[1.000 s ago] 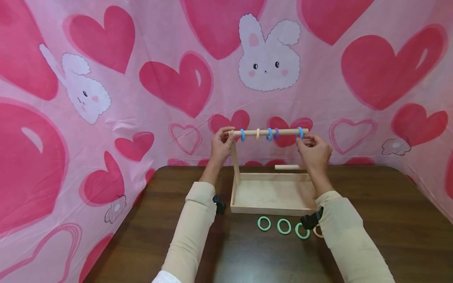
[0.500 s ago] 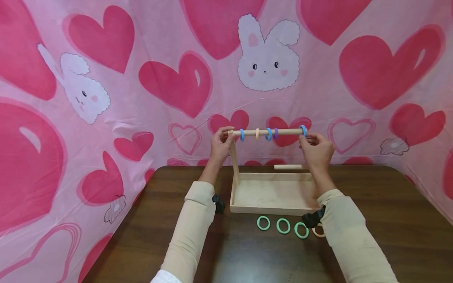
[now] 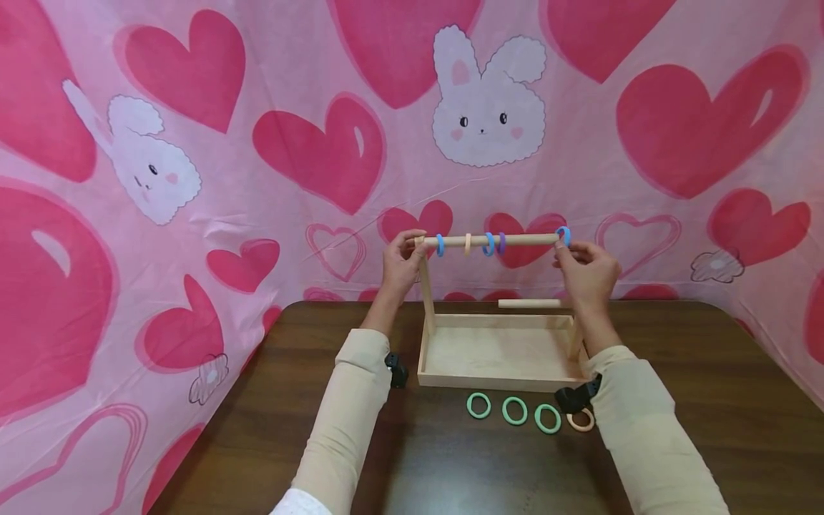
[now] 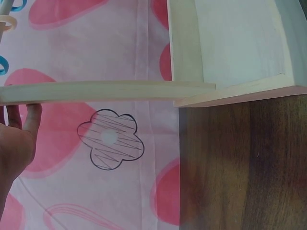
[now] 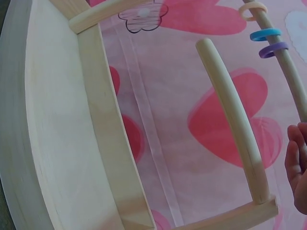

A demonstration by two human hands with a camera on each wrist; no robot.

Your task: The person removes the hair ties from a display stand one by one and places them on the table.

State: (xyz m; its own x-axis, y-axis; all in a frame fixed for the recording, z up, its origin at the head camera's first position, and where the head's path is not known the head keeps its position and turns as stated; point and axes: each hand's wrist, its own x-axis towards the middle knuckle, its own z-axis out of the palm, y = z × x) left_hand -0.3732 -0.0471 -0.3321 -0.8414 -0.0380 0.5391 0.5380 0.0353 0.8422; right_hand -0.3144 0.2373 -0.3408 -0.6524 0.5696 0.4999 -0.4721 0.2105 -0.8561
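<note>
My right hand [image 3: 589, 275] pinches a blue ring [image 3: 568, 236] at the right end of a wooden rod [image 3: 531, 239]. Whether that ring still encircles the tip, I cannot tell. Another blue ring [image 3: 440, 247], a peach ring [image 3: 468, 244], a blue ring [image 3: 489, 244] and a purple ring [image 3: 503, 243] hang farther left on the rod. With its fingers at the top of the left post [image 4: 110, 90], my left hand [image 3: 400, 268] holds the wooden stand where rod and post meet. In the right wrist view my right fingers [image 5: 293, 155] show only at the edge.
The stand's shallow tray [image 3: 502, 383] sits on the dark table [image 3: 450, 465]. A shorter, lower rod [image 3: 529, 304] extends left from the right post [image 3: 575, 340]. Before the tray lie several rings, including a green ring [image 3: 468, 405] and a peach ring [image 3: 581, 430]. A pink cloth [image 3: 412, 186] hangs behind.
My right hand has slid the blue ring rightward along the rod to its tip. My left hand and the other rings have stayed in place.
</note>
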